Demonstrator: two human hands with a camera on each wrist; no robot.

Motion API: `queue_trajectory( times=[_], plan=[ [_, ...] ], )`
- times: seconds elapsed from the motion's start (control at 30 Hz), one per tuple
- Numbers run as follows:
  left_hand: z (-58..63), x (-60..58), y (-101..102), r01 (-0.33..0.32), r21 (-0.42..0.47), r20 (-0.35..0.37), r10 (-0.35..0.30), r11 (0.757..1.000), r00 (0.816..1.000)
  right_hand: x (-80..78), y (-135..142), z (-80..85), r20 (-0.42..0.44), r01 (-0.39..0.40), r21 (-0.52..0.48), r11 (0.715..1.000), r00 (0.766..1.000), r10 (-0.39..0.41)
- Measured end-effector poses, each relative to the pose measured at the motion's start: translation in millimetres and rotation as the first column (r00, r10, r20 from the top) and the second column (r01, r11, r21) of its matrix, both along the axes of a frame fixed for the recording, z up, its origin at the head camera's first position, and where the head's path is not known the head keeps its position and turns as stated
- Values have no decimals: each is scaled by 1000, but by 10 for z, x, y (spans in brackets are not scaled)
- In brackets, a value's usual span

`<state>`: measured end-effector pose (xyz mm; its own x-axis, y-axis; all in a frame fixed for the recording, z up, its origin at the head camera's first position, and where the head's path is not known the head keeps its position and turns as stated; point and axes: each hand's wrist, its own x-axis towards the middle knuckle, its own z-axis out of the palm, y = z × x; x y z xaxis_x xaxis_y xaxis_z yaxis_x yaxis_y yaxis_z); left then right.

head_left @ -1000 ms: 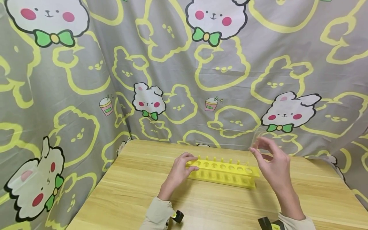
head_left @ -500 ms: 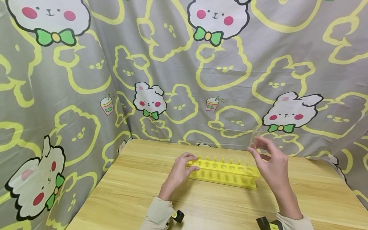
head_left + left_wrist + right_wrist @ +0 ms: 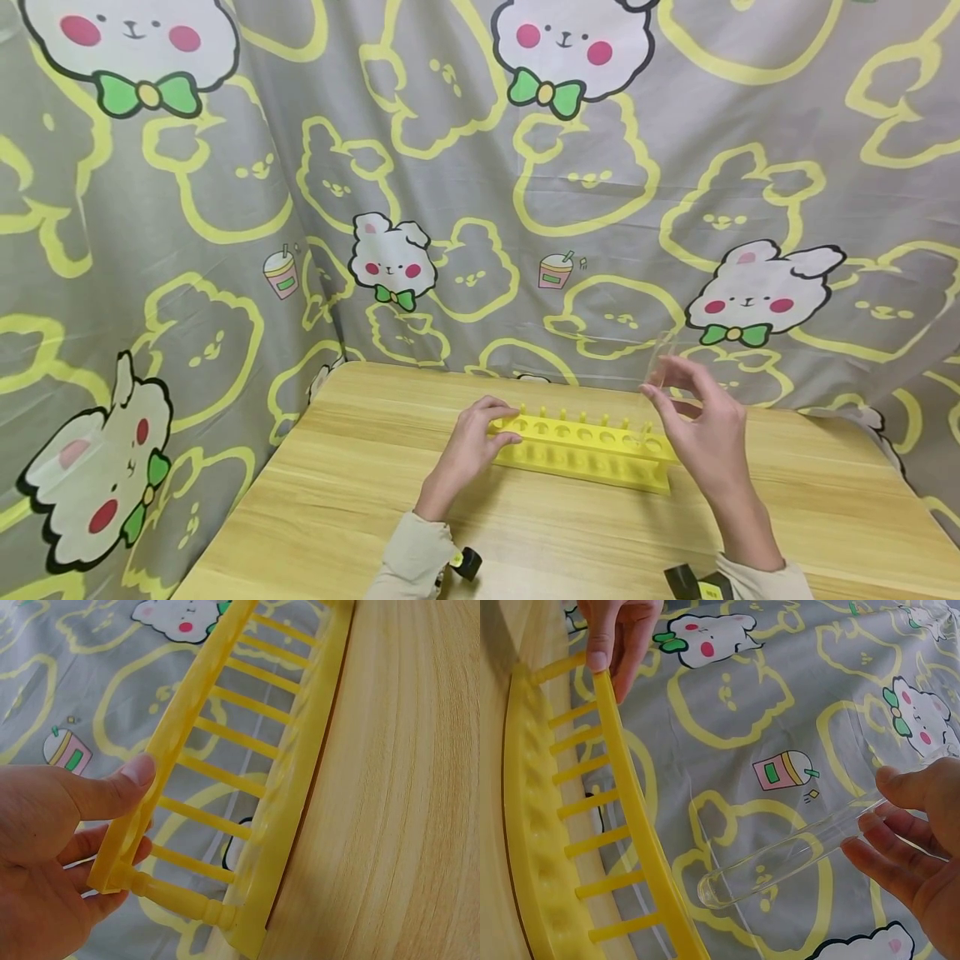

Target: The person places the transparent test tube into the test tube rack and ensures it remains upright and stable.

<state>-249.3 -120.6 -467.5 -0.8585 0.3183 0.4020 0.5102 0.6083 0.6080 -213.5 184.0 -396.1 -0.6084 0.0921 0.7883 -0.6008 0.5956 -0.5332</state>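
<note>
A yellow test tube rack stands on the table, with a row of holes in its top plate and a row of upright pegs behind them. My left hand grips the left end of the top plate, the thumb on one side and the fingers under the other. Above the rack's right end, my right hand pinches a clear glass test tube between thumb and fingertips. The tube tilts slightly, its rounded bottom close over the holes near the right end. No tube shows in the rack.
The wooden table runs up to a grey patterned curtain at the back and left. A dark device sits on each wrist, the left one beside the cuff.
My right hand has shifted a little to the left with the test tube, whose lower end moves from the rightmost hole towards its neighbour. The left hand stays on the rack.
</note>
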Motion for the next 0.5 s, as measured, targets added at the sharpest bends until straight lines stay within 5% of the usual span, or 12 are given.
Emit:
queue_trajectory(
  times=[0.5],
  plan=[
    [11, 5, 1, -4, -5, 21, 4, 1000, 1000, -17, -59, 17, 10, -24, -4, 1000, 1000, 24]
  ],
)
